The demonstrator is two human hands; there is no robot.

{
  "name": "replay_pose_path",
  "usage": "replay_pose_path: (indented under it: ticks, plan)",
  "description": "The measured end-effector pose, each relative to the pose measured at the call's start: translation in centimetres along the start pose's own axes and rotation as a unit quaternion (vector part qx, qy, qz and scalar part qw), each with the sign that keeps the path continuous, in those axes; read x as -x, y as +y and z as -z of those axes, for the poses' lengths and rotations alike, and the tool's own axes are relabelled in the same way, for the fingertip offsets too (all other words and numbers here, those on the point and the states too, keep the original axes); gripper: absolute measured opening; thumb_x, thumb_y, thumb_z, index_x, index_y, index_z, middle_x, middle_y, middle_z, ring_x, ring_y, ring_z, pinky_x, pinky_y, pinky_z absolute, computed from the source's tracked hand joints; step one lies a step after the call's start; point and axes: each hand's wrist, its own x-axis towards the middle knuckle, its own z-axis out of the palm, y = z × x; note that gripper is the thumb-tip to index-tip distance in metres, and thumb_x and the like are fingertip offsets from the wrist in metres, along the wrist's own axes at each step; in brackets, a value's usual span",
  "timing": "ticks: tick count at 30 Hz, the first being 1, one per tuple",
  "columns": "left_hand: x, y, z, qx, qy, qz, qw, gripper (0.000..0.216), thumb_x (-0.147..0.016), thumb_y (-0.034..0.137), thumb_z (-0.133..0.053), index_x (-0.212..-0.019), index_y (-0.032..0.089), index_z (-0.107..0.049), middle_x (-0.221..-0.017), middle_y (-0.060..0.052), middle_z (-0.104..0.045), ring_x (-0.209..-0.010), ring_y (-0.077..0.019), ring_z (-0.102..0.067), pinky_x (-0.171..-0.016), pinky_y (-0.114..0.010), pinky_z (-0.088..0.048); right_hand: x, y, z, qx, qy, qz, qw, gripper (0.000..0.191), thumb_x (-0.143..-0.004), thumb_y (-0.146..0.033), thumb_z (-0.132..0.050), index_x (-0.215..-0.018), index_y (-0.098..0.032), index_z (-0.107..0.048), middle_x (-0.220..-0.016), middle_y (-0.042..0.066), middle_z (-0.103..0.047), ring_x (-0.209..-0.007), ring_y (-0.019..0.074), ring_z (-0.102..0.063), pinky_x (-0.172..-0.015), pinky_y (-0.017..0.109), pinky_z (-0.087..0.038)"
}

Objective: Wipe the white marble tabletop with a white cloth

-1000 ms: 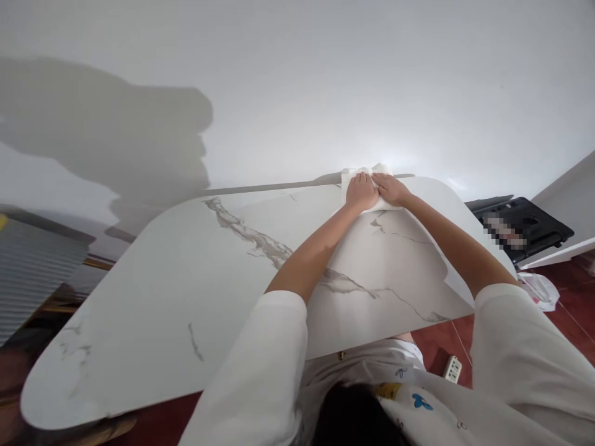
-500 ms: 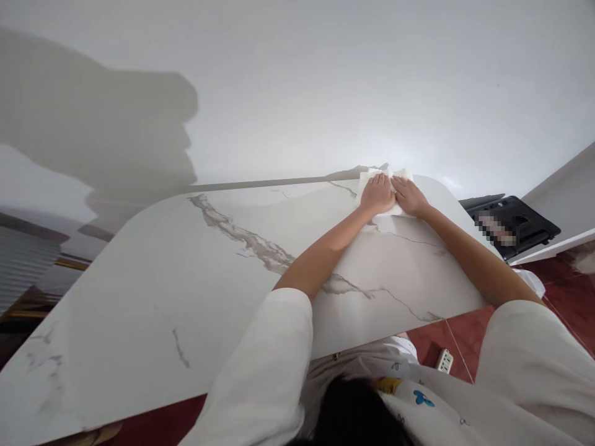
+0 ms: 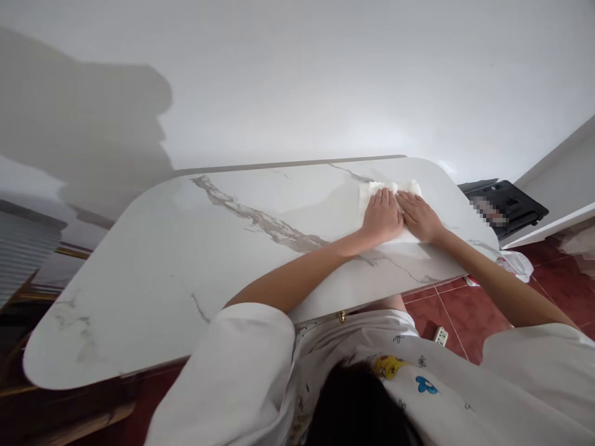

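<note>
**Inspector:** Item under the hands?

**Assistant:** A white cloth point(image 3: 413, 188), crumpled, lying on the marble table point(image 3: 186, 248) toward its far right corner, short of the rounded edge. Only its far fringe and a strip by the wrists show. The hands cover the rest.

**Inspector:** Left hand?

**Assistant:** The left hand point(image 3: 382, 217) lies palm down on the cloth, fingers straight and close together. It is spread flat and grips nothing.

**Inspector:** Right hand?

**Assistant:** Same posture. The right hand point(image 3: 421, 217) is flat on the cloth, palm down, just beside the left. Whether the two hands touch, I cannot tell.

**Inspector:** Arms?

**Assistant:** Both forearms are bare and stretch across the tabletop. The left one comes out of a white sleeve point(image 3: 242, 371).

**Inspector:** Table surface?

**Assistant:** White, with a grey vein point(image 3: 260, 220) running from the far left toward the hands.

**Inspector:** Surroundings?

**Assistant:** A plain white wall point(image 3: 297, 80) stands behind the far edge and carries a broad shadow point(image 3: 93, 124) at left. Past the table's right end sits a black case point(image 3: 504, 207), well apart from the cloth. Below is a red tile floor point(image 3: 465, 310). On it a white plastic bag point(image 3: 515, 263) lies near the table's right end, and a white socket block point(image 3: 440, 336) lies close to the person.
</note>
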Motion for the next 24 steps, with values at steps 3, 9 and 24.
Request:
replay_pose_path:
  ticks: [3,9,24]
  plan:
    - [3.4,0.8,0.5,-0.001,0.000,-0.007,1.000,0.061,-0.091,0.025,-0.031,-0.143,-0.007,-0.028,-0.152,-0.023,-0.028,-0.143,-0.0310,-0.023,-0.117,-0.042,-0.021,2.6,-2.6,0.5,0.001,0.003,0.012,1.000,0.055,-0.093,-0.026,-0.027,-0.145,-0.011,-0.035,-0.150,0.012,-0.037,-0.140,0.0267,-0.033,-0.113,0.051,-0.031]
    - [7.8,3.6,0.7,-0.010,0.004,-0.002,1.000,0.062,-0.089,0.025,-0.037,-0.141,-0.008,-0.031,-0.149,-0.027,-0.031,-0.142,-0.0337,-0.025,-0.116,-0.045,-0.024,7.5,-4.9,1.6,-0.005,0.004,0.041,0.999,0.054,-0.095,-0.027,-0.025,-0.143,-0.006,-0.038,-0.149,0.015,-0.038,-0.140,0.0255,-0.031,-0.113,0.048,-0.031]
    - [-1.1,7.3,-1.4,0.001,-0.020,-0.034,0.999,0.062,-0.092,0.028,-0.034,-0.142,-0.007,-0.031,-0.150,-0.024,-0.031,-0.142,-0.0304,-0.027,-0.117,-0.039,-0.020,5.8,5.9,1.5,0.001,0.006,0.004,1.000,0.056,-0.091,-0.026,-0.032,-0.145,-0.016,-0.037,-0.149,0.010,-0.040,-0.138,0.0281,-0.036,-0.111,0.055,-0.034]
